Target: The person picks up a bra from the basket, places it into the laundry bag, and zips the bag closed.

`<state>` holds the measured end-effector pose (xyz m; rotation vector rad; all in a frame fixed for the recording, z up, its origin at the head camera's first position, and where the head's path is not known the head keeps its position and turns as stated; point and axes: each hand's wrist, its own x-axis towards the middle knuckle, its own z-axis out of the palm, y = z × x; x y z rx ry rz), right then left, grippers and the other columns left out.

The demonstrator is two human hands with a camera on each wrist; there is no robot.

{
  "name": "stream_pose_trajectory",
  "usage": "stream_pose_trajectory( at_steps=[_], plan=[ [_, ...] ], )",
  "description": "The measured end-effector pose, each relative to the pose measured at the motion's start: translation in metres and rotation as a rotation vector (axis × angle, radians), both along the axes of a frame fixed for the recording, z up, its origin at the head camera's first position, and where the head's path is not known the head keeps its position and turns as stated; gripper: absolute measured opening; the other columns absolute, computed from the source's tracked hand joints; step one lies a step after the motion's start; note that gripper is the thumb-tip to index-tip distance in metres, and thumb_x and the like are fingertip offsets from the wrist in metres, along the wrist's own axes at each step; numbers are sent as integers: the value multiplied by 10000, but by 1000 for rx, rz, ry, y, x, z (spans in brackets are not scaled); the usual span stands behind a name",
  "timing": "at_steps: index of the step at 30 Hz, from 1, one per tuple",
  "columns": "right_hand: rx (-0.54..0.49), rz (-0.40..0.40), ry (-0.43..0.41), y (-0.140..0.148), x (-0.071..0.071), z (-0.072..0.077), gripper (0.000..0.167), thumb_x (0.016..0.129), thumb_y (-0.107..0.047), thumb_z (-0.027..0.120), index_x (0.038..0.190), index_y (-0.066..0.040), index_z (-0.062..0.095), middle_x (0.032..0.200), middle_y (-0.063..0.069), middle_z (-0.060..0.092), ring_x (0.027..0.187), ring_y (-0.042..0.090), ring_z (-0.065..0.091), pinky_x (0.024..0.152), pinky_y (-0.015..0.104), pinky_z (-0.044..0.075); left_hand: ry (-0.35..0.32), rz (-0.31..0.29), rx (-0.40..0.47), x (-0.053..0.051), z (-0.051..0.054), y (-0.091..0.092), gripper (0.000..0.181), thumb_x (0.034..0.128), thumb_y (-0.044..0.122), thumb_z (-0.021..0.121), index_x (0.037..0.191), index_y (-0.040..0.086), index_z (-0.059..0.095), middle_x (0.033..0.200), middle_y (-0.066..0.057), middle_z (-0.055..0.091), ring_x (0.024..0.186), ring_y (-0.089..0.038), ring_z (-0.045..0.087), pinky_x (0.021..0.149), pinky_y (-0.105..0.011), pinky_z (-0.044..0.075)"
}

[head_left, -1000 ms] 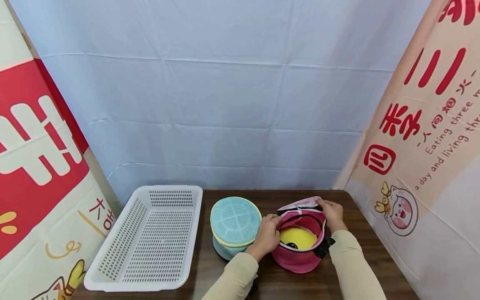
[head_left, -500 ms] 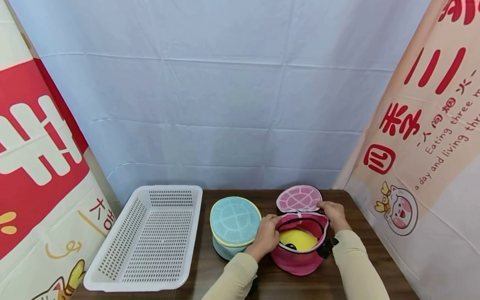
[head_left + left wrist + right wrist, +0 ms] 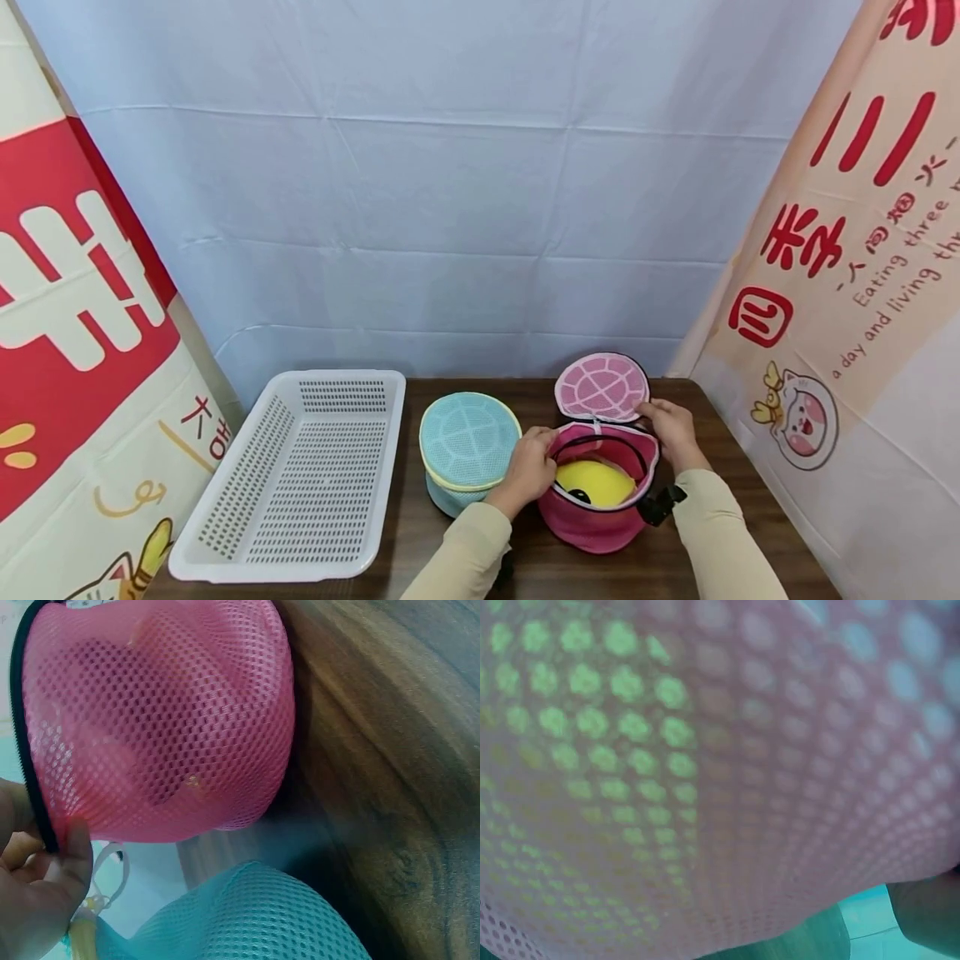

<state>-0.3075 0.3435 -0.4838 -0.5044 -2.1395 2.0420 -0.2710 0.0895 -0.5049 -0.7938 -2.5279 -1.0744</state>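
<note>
A round pink mesh laundry bag (image 3: 592, 533) stands on the table with its lid (image 3: 602, 385) folded back behind it. Inside lies a yellow rounded thing (image 3: 596, 483) with a black spot; its kind is unclear. My left hand (image 3: 529, 468) pinches the bag's black-zippered rim on the left side, as the left wrist view also shows. With thumb and fingertips my right hand (image 3: 672, 429) pinches the lid's right edge near the hinge. A dark loop arches across the mouth. In the right wrist view, pink mesh (image 3: 780, 780) fills most of the frame.
A blue mesh bag (image 3: 471, 442) with a yellow-trimmed lid, its top closed, stands just left of my left hand. Further left is a white perforated plastic basket (image 3: 382, 492). The dark wooden table (image 3: 720, 417) meets hanging cloths at the back and sides.
The pink lid has swung up and back from over the mouth, with my right hand on its edge. My left hand has stayed on the rim, almost in place.
</note>
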Motion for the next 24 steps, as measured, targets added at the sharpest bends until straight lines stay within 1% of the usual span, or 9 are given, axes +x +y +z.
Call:
stream_pose_trajectory(
  at_steps=[1, 3, 7, 8, 9, 12, 15, 20, 24],
  plan=[
    [-21, 6, 17, -1, 0, 1, 371, 889, -89, 595, 1154, 138, 470, 687, -50, 592, 602, 36, 586, 584, 189, 490, -2, 0, 3, -1, 1, -1, 439, 705, -88, 571, 1137, -45, 637, 1046, -125, 607, 972, -232, 584, 844, -286, 453],
    [-64, 7, 43, -2, 1, 3, 311, 887, -66, 602, 1109, 122, 493, 690, -47, 593, 608, 43, 597, 593, 194, 499, -6, 0, 4, -2, 2, -2, 429, 702, -83, 584, 1124, -45, 644, 1033, -122, 613, 963, -225, 589, 832, -274, 457],
    [-179, 9, 94, -2, 4, 4, 74, 868, 2, 613, 924, 37, 580, 693, -9, 607, 626, 82, 622, 611, 219, 515, -5, -24, -2, -3, 5, -4, 377, 711, -69, 608, 1082, -34, 666, 1000, -117, 627, 948, -215, 595, 812, -256, 460],
    [-201, 14, 103, -2, 5, 4, 43, 862, 10, 621, 890, 14, 588, 697, 1, 611, 636, 92, 629, 618, 226, 518, 0, -28, -6, -3, 6, -4, 362, 712, -64, 610, 1066, -26, 676, 986, -109, 633, 940, -203, 597, 803, -245, 461],
    [-216, 24, 112, -1, 6, 5, 35, 858, 15, 626, 861, -4, 597, 703, 8, 611, 644, 99, 635, 624, 230, 519, 8, -31, -9, -3, 6, -5, 347, 714, -60, 610, 1049, -19, 685, 973, -101, 639, 933, -192, 599, 795, -236, 462],
    [-249, 47, 136, -1, 8, 5, 40, 839, 18, 653, 837, 3, 616, 710, 28, 619, 657, 117, 646, 638, 238, 522, 20, -39, -7, -4, 8, -6, 317, 718, -56, 604, 1016, -9, 702, 948, -89, 650, 919, -177, 604, 783, -225, 464],
    [-261, 37, 159, -1, 9, 6, 55, 813, 24, 683, 822, 6, 631, 706, 37, 626, 649, 128, 654, 637, 242, 522, 14, -37, -10, -5, 9, -6, 303, 727, -48, 600, 1007, -3, 707, 946, -85, 654, 918, -168, 607, 785, -216, 462],
    [-259, -3, 185, -3, 11, 5, 134, 816, 76, 643, 771, -49, 631, 688, 31, 619, 621, 125, 655, 624, 241, 522, -36, -45, -11, -6, 8, -6, 302, 736, -41, 606, 1024, -20, 695, 962, -108, 647, 923, -186, 605, 784, -224, 466],
    [-236, -18, 215, -5, 13, 4, 138, 819, 100, 622, 779, -31, 610, 675, 37, 600, 606, 129, 653, 614, 248, 524, -87, -41, 7, -7, 9, -8, 323, 734, -34, 609, 1049, -40, 681, 997, -129, 642, 959, -205, 595, 800, -245, 466]
  ],
)
